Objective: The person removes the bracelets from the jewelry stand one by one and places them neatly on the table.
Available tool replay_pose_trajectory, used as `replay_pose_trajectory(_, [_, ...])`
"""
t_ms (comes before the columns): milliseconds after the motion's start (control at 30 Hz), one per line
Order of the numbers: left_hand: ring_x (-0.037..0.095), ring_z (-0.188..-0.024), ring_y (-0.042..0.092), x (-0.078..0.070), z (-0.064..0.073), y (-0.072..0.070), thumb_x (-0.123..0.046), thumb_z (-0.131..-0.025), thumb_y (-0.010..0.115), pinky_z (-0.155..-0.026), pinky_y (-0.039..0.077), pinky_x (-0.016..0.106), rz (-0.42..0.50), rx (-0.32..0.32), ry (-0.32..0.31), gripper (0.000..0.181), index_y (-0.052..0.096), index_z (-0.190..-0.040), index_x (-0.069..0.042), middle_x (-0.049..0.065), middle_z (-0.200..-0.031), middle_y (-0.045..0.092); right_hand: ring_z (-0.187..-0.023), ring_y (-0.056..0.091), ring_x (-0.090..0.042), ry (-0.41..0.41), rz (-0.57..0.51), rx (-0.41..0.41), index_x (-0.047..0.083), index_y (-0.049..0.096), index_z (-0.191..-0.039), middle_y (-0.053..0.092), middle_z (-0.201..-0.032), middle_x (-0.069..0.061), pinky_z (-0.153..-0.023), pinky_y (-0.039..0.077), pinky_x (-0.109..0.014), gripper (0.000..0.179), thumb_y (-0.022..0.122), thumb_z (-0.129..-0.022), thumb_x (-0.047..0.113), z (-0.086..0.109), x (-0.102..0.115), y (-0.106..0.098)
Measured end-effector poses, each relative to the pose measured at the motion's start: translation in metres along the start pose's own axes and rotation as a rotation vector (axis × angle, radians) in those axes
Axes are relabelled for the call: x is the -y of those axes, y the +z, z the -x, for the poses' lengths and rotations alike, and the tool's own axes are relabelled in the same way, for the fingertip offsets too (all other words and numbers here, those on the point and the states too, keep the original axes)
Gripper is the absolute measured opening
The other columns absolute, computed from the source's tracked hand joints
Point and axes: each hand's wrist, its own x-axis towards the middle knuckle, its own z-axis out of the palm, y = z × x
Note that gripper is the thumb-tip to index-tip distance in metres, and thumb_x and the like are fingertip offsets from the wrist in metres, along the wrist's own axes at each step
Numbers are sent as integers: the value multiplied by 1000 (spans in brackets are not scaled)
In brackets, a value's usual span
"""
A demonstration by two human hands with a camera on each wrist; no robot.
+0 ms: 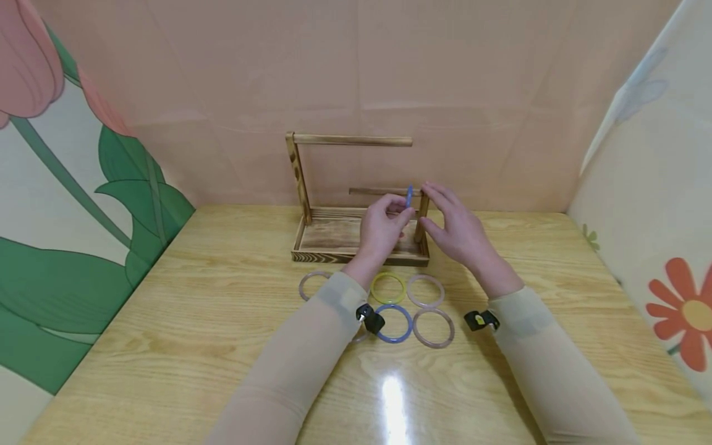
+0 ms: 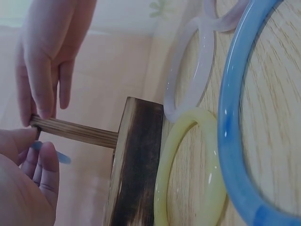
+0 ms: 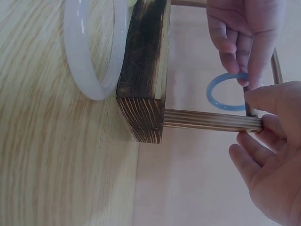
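Note:
My left hand [image 1: 380,228] pinches a blue bangle [image 3: 217,89] between thumb and fingers. In the head view the bangle is seen edge-on, crossing the lower rod [image 1: 369,191] of a wooden stand close to its short post [image 1: 423,219]. My right hand [image 1: 458,232] is at the top of that post, fingertips touching its end, fingers fairly straight and thumb apart from them. The right wrist view shows the bangle's loop hanging beside the rod, with its upper edge under my left fingertips.
On the table before the stand's tray base [image 1: 361,258] lie a yellow bangle [image 1: 388,274], a pale pink one [image 1: 426,276], a blue one [image 1: 394,341], a mauve one [image 1: 434,346] and a greyish one [image 1: 303,287]. Another is mostly hidden under my left wrist. A higher rod [image 1: 353,140] extends rightward from the tall post [image 1: 300,179].

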Motion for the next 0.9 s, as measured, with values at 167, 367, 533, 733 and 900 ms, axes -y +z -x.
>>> replay_pose_trajectory(167, [24,-81,77,-1,0,-2,-13,-104,80,-72,67,52,-11,-24,4,17,77,-118,-4,4,-103,79,-152,45,-47,-1,3,-6,5,41,-169,38,-174,-16,-110,48,-72,69,72,-108,13,0,0,1])
replay_pose_trajectory(367, [27,-81,78,-3,-1,-5,-14,-104,81,-60,64,31,-20,-51,12,21,76,-119,-2,6,-104,79,-151,47,-47,-4,6,-6,6,41,-170,39,-174,-16,-108,48,-72,70,72,-108,13,-1,0,1])
replay_pose_trajectory(533, [29,-90,79,-3,-3,-8,-13,-104,81,-63,65,32,-5,-72,6,19,76,-118,-2,7,-104,78,-152,46,-47,5,1,0,6,41,-170,38,-175,-15,-111,47,-72,70,72,-108,12,-1,0,0])
replay_pose_trajectory(733, [33,-90,78,-6,-4,-13,-13,-103,81,-68,67,42,-8,-88,21,21,76,-118,1,11,-104,78,-147,50,-50,17,7,2,5,41,-169,38,-174,-16,-107,49,-72,69,72,-108,12,0,-1,0])
replay_pose_trajectory(900, [36,-93,78,-7,-5,-17,-12,-103,81,-64,65,35,3,-99,31,19,76,-117,0,10,-101,78,-147,50,-51,26,9,9,7,39,-171,37,-175,-16,-108,48,-73,70,71,-109,14,0,0,-1])
